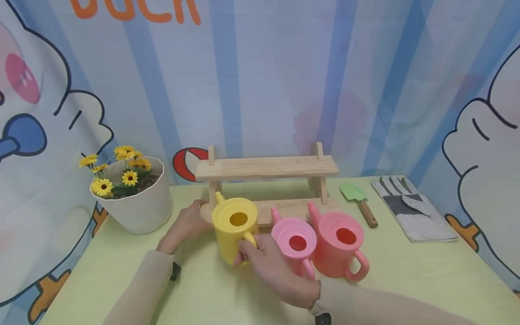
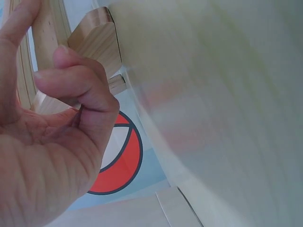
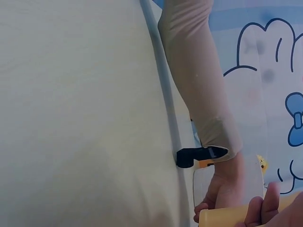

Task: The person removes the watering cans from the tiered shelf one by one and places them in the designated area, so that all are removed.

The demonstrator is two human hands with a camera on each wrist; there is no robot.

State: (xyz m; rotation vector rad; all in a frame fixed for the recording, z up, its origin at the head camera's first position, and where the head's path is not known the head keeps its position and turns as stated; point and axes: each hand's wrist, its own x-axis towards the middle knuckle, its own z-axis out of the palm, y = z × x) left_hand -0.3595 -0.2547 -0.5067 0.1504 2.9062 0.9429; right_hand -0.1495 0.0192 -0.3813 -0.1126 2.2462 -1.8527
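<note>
Pale green table [image 1: 406,280] against a blue-striped cartoon backdrop [image 1: 264,81]. Along the far edge, left to right: flower pot [image 1: 134,203], two-tier wooden rack [image 1: 266,169], green trowel [image 1: 357,201], grey gloves [image 1: 410,207]. Yellow watering can [image 1: 234,230] stands mid-table in front of the rack; two pink watering cans [image 1: 325,243] just right of it.

Left wrist view only: left hand [image 2: 42,142] fingers curled, nothing in the palm, rack leg just behind. Right wrist view only: black wrist strap [image 3: 199,155] on the left sleeve.

Left hand touches the can's left side; whether it grips, can't tell. Right hand [image 1: 272,271] grips the can's handle.
</note>
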